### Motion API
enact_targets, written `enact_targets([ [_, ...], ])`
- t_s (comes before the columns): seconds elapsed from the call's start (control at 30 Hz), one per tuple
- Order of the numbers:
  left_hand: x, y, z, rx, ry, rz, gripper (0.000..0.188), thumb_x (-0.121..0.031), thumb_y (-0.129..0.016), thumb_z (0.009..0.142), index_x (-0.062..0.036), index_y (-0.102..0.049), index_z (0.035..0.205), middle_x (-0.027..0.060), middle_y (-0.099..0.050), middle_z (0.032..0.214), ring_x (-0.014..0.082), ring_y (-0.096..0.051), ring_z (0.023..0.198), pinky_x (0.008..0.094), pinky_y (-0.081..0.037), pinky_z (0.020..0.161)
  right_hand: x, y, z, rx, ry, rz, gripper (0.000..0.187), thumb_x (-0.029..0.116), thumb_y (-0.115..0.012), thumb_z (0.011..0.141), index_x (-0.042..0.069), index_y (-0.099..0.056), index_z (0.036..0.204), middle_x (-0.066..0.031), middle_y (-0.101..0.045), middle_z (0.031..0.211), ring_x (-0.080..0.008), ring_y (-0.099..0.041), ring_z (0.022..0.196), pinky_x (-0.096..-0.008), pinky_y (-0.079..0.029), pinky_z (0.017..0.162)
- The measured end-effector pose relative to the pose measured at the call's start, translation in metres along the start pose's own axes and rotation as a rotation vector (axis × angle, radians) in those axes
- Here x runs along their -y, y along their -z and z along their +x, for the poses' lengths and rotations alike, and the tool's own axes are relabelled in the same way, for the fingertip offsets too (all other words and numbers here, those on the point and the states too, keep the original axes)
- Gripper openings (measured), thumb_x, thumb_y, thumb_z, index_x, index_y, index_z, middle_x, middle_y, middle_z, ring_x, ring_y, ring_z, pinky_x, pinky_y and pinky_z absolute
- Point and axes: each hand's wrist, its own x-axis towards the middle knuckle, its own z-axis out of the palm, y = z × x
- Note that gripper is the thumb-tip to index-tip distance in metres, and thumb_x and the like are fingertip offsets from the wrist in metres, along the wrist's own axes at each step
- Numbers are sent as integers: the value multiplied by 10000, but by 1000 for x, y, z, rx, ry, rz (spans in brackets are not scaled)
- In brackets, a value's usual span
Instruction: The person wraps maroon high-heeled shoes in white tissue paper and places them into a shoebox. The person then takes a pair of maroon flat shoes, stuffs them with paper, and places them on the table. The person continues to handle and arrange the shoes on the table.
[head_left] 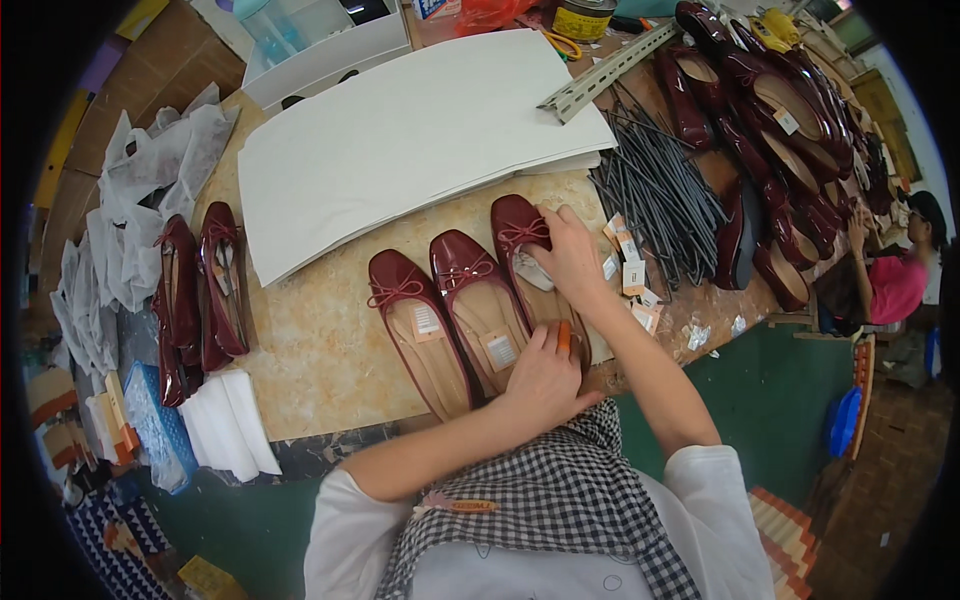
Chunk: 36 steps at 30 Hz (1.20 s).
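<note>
Three dark red patent ballet flats with bows lie side by side before me, toes pointing away. The left flat (396,285) and the middle flat (464,268) carry paper stickers on their insoles. My right hand (572,255) grips the right flat (515,215) at its toe opening, next to some crumpled white stuffing (533,272) inside. Over that flat's heel end lies my left hand (545,375), its fingers bent onto the shoe; an orange band circles one finger. The heel is mostly hidden beneath this hand.
White paper sheets (400,140) are stacked behind the flats. To the right are thin dark rods (660,190), a slotted metal angle bar (610,72), small tags (632,275) and piled red flats (780,130). More flats (220,285) lie left. A person (895,265) sits far right.
</note>
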Motion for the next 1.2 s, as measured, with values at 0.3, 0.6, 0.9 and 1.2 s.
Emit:
enact_targets([
  [0.3,248,69,43,-587,705,379,632,-494,-504,853,-166,-394,1382,217,-427,1354,366,-263,1348,659,-156,1038,14,59,-58,35,-97,296,359,51,-626,815,22,-588,1171,-108,-594,978,-208,-564,858,-285,-451,746],
  [0.6,245,73,52,-676,691,360,493,-377,-592,837,-190,-518,1287,180,-520,1167,345,-429,1178,616,-320,937,55,74,-62,2,-115,512,433,43,-593,827,39,-538,1257,-103,-536,1146,-191,-519,1028,-291,-436,834],
  [0.9,228,102,32,-708,571,173,305,-252,-651,783,-152,-650,1071,121,-582,872,297,-566,887,433,-465,702,65,74,-70,113,-121,576,504,50,-594,829,49,-476,1319,-119,-521,1214,-196,-494,1114,-299,-439,875],
  [1.2,46,104,-25,-726,-118,-401,191,-178,-673,670,-109,-648,846,130,-602,1059,247,-541,1046,374,-434,884,108,81,-82,236,-592,1454,477,215,-544,900,32,-429,1325,-146,-522,1275,-231,-536,1143,-361,-454,964],
])
